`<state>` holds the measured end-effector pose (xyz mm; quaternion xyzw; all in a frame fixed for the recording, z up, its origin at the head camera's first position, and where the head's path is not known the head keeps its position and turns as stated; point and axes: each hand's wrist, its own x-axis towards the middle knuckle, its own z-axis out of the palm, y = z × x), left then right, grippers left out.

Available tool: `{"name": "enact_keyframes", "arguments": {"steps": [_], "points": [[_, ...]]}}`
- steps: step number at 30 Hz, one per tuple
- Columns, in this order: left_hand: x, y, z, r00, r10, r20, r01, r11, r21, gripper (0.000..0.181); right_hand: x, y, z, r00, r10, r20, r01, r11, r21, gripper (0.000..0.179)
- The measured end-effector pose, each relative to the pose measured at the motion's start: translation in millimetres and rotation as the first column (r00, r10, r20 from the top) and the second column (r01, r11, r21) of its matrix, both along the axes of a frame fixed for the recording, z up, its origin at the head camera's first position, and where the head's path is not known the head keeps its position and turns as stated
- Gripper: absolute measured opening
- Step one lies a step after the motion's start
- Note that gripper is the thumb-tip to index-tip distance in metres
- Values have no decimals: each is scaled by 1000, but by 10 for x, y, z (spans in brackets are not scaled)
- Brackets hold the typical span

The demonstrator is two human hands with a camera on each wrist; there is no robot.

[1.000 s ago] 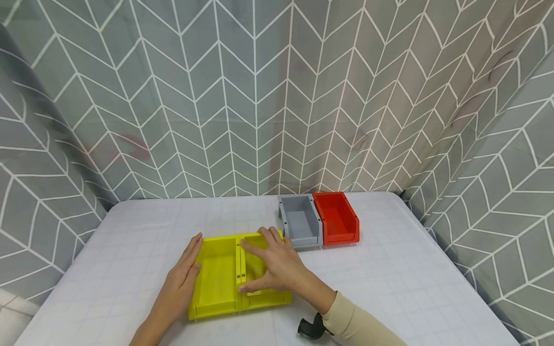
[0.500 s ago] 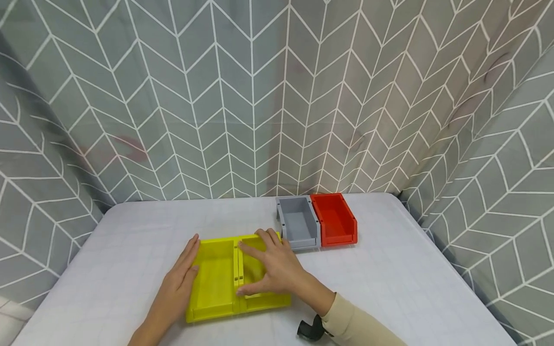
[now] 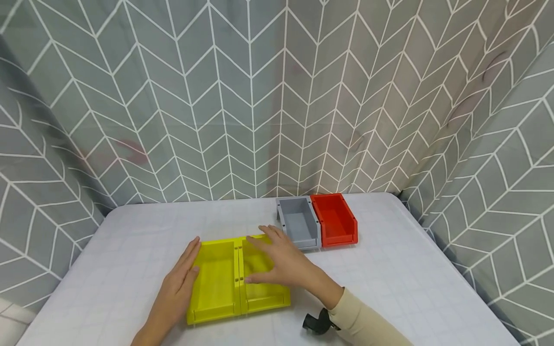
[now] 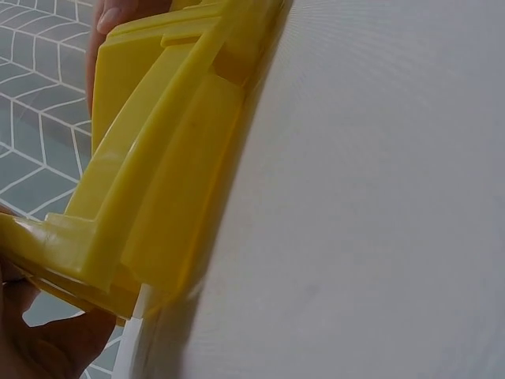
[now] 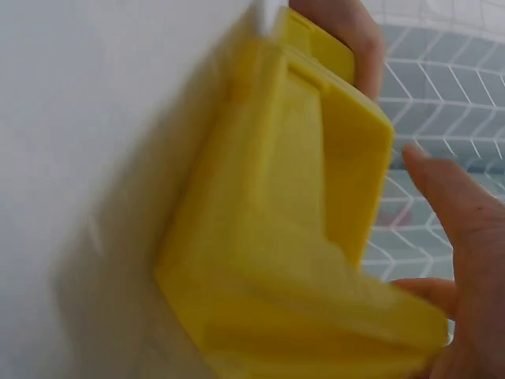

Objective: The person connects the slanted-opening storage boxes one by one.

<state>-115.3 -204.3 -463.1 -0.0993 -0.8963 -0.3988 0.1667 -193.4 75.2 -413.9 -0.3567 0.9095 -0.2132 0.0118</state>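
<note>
Two yellow storage bins stand side by side on the table, the left bin (image 3: 214, 276) touching the right bin (image 3: 265, 300). My left hand (image 3: 175, 283) lies along the outer wall of the left one with its fingers straight. Over the right bin hovers my right hand (image 3: 286, 261), thumb and fingers spread wide and holding nothing. In the right wrist view the right hand's thumb (image 5: 442, 185) is apart from the yellow wall. The left wrist view has the left bin's side (image 4: 170, 174) close up, with fingers at its lower edge.
Behind and to the right stand a grey bin (image 3: 298, 223) and a red bin (image 3: 334, 220), side by side. The grey one is close to the right yellow bin's far corner. A black device (image 3: 318, 322) sits by the right wrist. Patterned curtains (image 3: 242, 96) surround the white table (image 3: 411, 288).
My right hand has shifted a little to the right and up off the right yellow bin, its thumb leaving the middle rims. The left hand stays against the left bin.
</note>
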Motion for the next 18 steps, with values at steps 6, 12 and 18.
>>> {"name": "enact_keyframes", "arguments": {"steps": [6,12,18], "points": [[-6,-36,35,999,30,32,-29,999,-44,54,-122,176,137,999,-51,14,53,989,-136,74],[-22,-101,62,998,50,30,-48,997,-57,53,-450,467,162,985,-116,-125,83,968,-239,60],[-26,-162,91,997,61,44,-58,997,-54,53,-852,689,172,963,-172,-206,127,969,-212,50]]}}
